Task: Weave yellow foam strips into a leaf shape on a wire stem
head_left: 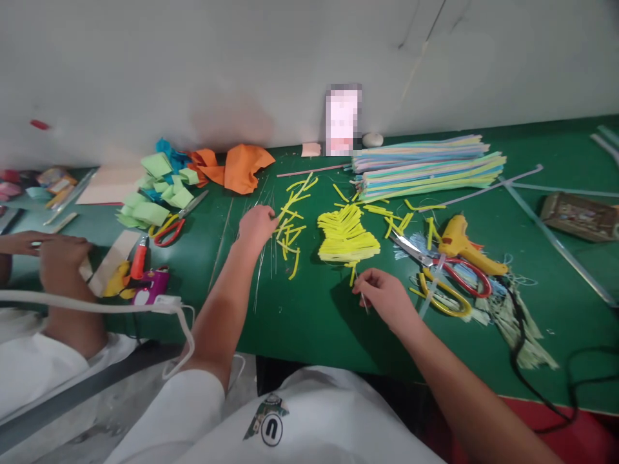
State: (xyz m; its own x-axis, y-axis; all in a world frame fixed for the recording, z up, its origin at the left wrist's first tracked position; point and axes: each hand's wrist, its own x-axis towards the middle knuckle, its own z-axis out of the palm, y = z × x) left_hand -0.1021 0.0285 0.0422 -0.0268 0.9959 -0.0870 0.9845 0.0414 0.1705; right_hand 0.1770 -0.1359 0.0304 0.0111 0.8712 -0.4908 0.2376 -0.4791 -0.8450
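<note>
My left hand (258,225) lies over a bundle of thin wires (261,274), its fingers curled together at the edge of some loose short yellow pipe cleaner pieces (293,232). What is between those fingertips, if anything, is hidden. My right hand (384,296) pinches a thin wire (365,304), whose end shows below the fingers. Short yellow pipe cleaner pieces (353,274) sit just beyond its fingertips. Above them is a dense yellow pile of cut pipe cleaner (347,235). Scissors (438,264) with red and yellow handles lie to the right, blades apart.
A yellow glue gun (469,248) rests behind the scissors, its black cable (520,348) trailing right. Pastel pipe cleaner bundles (430,171) lie at the back near a phone (342,122). Left are orange paper (246,169), more scissors (171,225) and another person's hands (62,248).
</note>
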